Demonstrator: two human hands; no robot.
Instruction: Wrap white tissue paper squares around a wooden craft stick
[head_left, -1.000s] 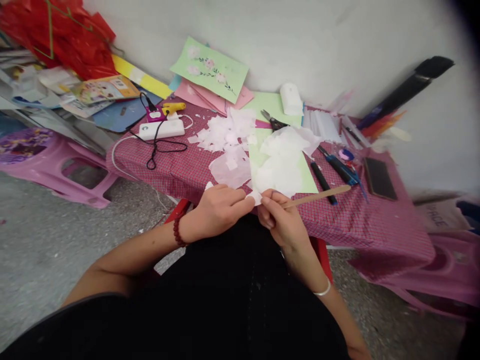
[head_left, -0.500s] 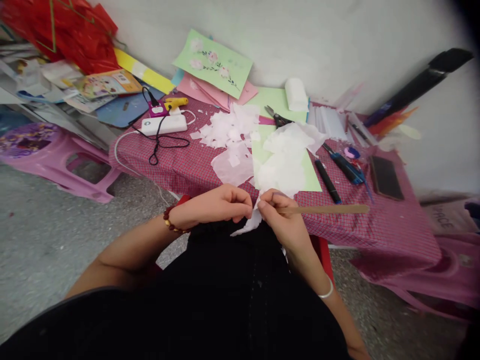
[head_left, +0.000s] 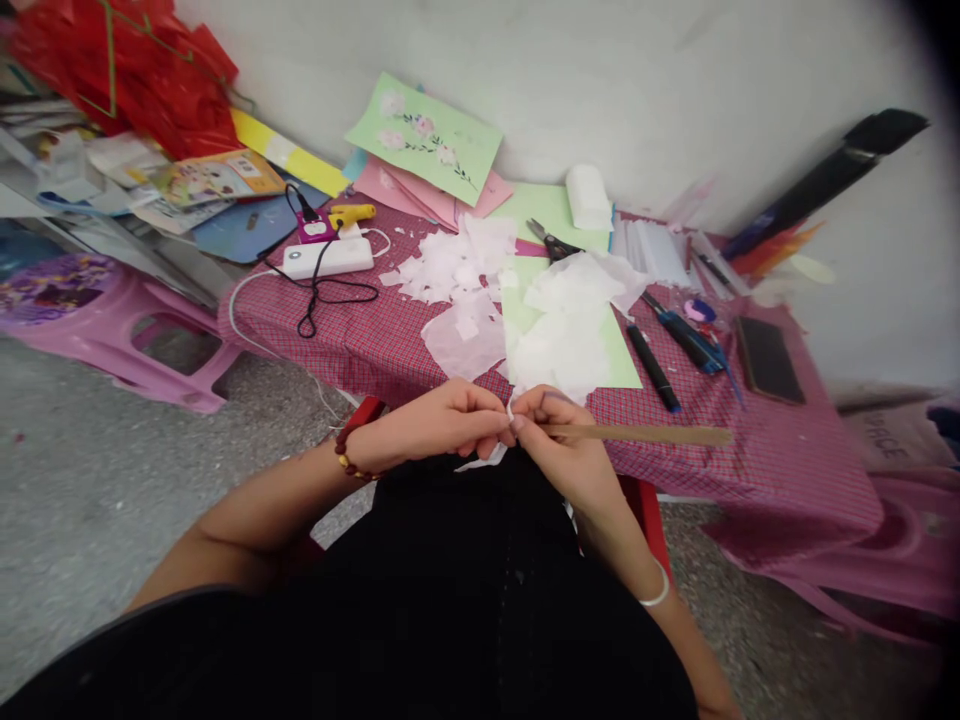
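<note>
Close over my lap, my left hand [head_left: 450,420] and my right hand [head_left: 566,445] meet, fingertips touching. Between them is a thin white piece of tissue paper [head_left: 487,459], with one end hanging below the fingers. The left fingers are closed on the tissue, though the exact pinch is partly hidden. My right hand pinches the tissue too and also keeps a flat wooden stick [head_left: 660,434] against the palm, its long end pointing right. Just beyond the hands, white tissue sheets [head_left: 562,340] lie over green paper [head_left: 624,365].
On the checked tablecloth [head_left: 352,345] are torn tissue scraps [head_left: 450,260], scissors [head_left: 553,243], a black marker [head_left: 654,368], a utility knife [head_left: 694,338], a dark phone [head_left: 770,360] and a white power bank [head_left: 328,256] with cables. A flower-decorated green card [head_left: 427,140] leans at the back. Pink stools flank the table.
My left hand has moved right and closed in on the tissue at my right fingertips. The stick has dipped slightly with my right hand.
</note>
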